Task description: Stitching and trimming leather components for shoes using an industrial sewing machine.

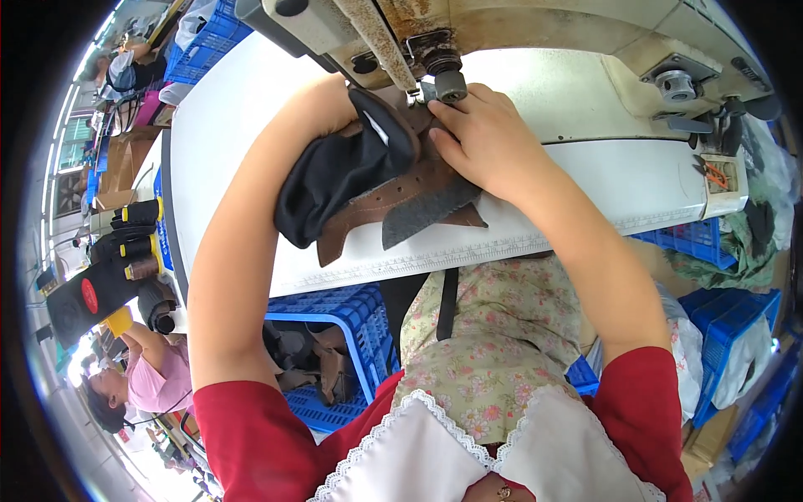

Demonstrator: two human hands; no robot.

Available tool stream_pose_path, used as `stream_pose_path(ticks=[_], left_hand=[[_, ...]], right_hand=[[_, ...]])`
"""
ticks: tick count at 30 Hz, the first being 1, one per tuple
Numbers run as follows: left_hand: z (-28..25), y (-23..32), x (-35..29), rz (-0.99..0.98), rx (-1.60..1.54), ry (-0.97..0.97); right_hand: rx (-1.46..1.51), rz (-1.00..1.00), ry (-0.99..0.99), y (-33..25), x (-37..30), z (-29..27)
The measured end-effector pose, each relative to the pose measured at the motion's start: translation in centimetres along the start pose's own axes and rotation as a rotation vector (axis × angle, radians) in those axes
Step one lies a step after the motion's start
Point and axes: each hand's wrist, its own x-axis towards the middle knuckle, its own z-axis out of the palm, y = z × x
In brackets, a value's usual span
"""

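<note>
A brown leather shoe upper [393, 186] with a row of punched holes, a grey flap and black cloth lining [330, 180] lies under the presser foot [418, 94] of a sewing machine [452, 33]. My left arm curves around the black lining from the left. My left hand [336, 105] goes in behind the upper, so its fingers are hidden. My right hand [489, 142] grips the upper's right side, index finger close beside the presser foot and thumb below it on the leather.
The white machine table [226, 125] has a ruler strip along its front edge. Orange-handled snippers [713, 173] lie at the right end. Below stands a blue crate [351, 322] of leather pieces. Thread cones [138, 248] stand left; another person [155, 376] works beyond.
</note>
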Motion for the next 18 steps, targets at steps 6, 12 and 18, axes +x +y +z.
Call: stream_pose_path(ticks=[6, 12, 18], left_hand=[[-1.3, 2.4, 0.5, -0.218, -0.665, -0.102], [-3.1, 1.9, -2.2, -0.189, -0.825, -0.214], [-1.8, 0.8, -3.1, -0.257, -0.889, -0.152]], right_hand=[[0.093, 0.085, 0.041, 0.6, -0.9, 0.4], [0.071, 0.112, 0.069, -0.2, -0.9, 0.7], [0.09, 0.072, 0.154, -0.4, -0.9, 1.7]])
